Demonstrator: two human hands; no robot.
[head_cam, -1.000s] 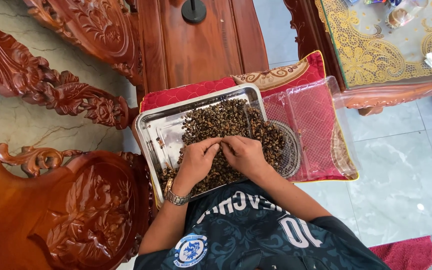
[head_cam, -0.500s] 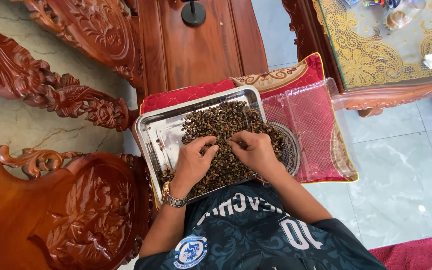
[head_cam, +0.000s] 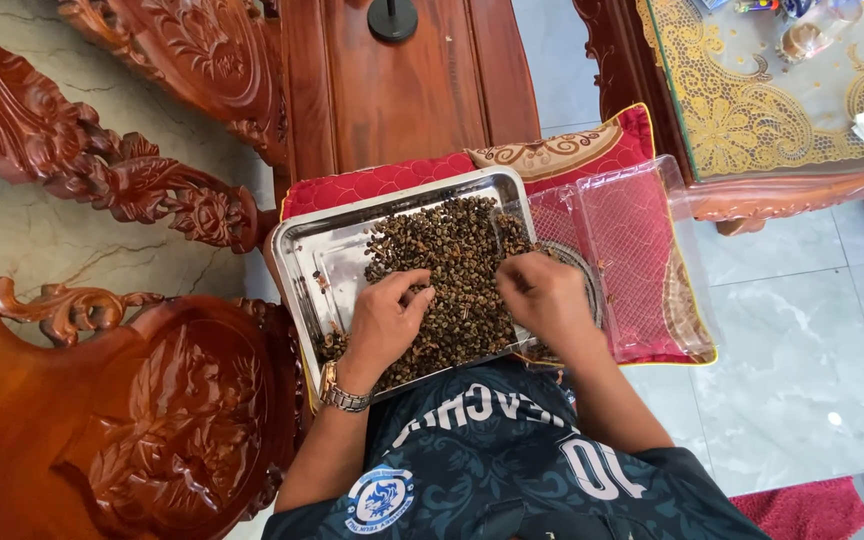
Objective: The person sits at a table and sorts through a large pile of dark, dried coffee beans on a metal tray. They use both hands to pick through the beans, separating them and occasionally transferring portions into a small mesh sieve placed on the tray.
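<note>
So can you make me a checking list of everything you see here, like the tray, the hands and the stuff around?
Surface: red cushion with a gold-patterned edge, under the tray.
Job's things: metal tray holding a heap of small dark dried bits.
Clutter: clear plastic box lying open to the right of the tray.
Hands: left hand and right hand both rest on the heap, fingers curled into it; wristwatch on the left wrist.
Cables: nothing seen.
Surroundings: carved wooden chair, wooden table, glass-topped table with a gold lace cloth, pale tiled floor.
</note>
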